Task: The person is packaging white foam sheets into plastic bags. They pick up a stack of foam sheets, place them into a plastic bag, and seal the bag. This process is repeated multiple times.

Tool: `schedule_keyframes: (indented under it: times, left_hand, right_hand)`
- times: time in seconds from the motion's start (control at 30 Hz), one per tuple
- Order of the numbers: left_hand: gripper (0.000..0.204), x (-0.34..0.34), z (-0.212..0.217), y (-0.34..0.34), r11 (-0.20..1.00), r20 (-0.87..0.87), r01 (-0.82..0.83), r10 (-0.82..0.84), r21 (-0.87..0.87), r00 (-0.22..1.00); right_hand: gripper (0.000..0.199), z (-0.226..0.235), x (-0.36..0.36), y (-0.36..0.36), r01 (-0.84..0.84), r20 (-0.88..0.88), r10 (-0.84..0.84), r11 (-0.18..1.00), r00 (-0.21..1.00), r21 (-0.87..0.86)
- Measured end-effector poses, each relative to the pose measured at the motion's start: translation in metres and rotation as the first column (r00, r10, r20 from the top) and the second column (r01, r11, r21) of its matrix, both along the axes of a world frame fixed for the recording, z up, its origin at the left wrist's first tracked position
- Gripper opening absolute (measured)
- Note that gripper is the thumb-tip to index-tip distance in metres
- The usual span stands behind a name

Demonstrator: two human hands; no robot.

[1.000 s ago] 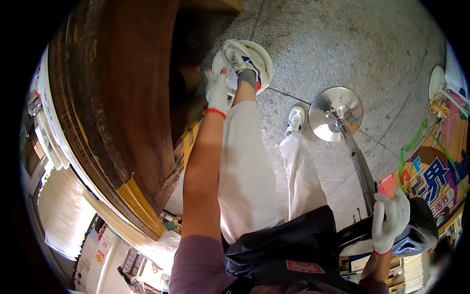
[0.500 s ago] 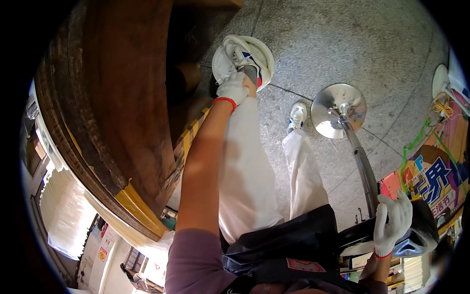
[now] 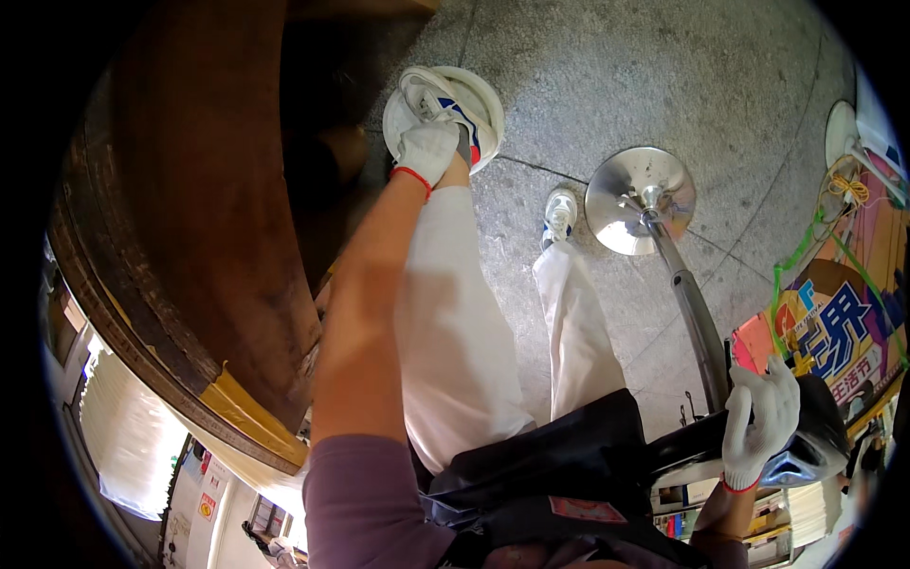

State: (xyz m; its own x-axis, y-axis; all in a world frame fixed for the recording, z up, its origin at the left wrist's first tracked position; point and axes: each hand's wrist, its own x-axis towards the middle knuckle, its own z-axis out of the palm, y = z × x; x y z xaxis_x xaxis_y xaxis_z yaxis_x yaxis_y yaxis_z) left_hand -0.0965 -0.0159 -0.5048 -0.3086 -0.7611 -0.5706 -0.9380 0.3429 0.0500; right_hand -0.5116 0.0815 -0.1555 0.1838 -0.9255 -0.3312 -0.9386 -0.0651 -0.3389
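My left hand [image 3: 427,152], in a white knit glove with a red cuff, reaches down to my left foot. Its fingers are closed at the collar of the white sneaker [image 3: 428,95], which has blue and red patches; the fingertips are partly hidden. That sneaker rests on a round white disc [image 3: 486,104] near the floor. At the lower right, my right hand [image 3: 761,417], gloved the same way, is raised with its fingers stretched out and holds nothing. Beside and below it is a shiny black padded seat [image 3: 820,427]. My other sneaker [image 3: 560,214] stands on the floor.
A round chrome base [image 3: 621,223] with a grey pole [image 3: 700,318] stands right of my legs. A large brown wooden table [image 3: 209,190] fills the left side. At the right lie a printed colourful board [image 3: 834,327], a green strap [image 3: 779,294] and a coiled yellow cord [image 3: 850,190].
The view has shifted slightly, so the floor things sit farther left and a little higher. My left hand stays at the sneaker, its fingers more curled. My right hand remains raised with fingers apart.
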Motion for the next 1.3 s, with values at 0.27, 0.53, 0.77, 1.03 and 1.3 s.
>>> schedule_keyframes:
  times: [0.27,0.53,0.77,1.03,1.3]
  left_hand:
    - [0.021,0.009,0.007,0.006,0.935,-0.113,-0.344,0.352,0.087,0.929]
    - [0.021,0.016,0.053,0.01,0.225,-0.319,-0.795,0.947,0.563,0.043]
    - [0.037,0.014,0.11,0.064,0.328,-0.416,-0.706,0.908,0.627,0.053]
    - [0.038,-0.089,0.348,0.086,0.628,-0.509,-0.692,0.751,0.356,0.42]
    - [0.038,-0.194,0.494,-0.065,0.915,-0.808,-0.261,-0.107,-0.309,0.579]
  right_hand:
    - [0.01,0.001,-0.003,0.002,-0.017,-0.041,0.018,1.0,0.999,0.017]
    - [0.008,0.002,-0.005,0.001,-0.049,0.018,0.049,0.999,0.999,0.001]
    - [0.007,0.004,-0.009,0.0,0.015,0.061,-0.006,0.99,0.998,-0.139]
    - [0.018,0.003,-0.029,0.003,0.112,0.029,-0.108,0.965,0.994,-0.236]
    - [0.045,-0.024,-0.046,-0.012,0.185,0.043,-0.184,0.982,0.982,-0.02]
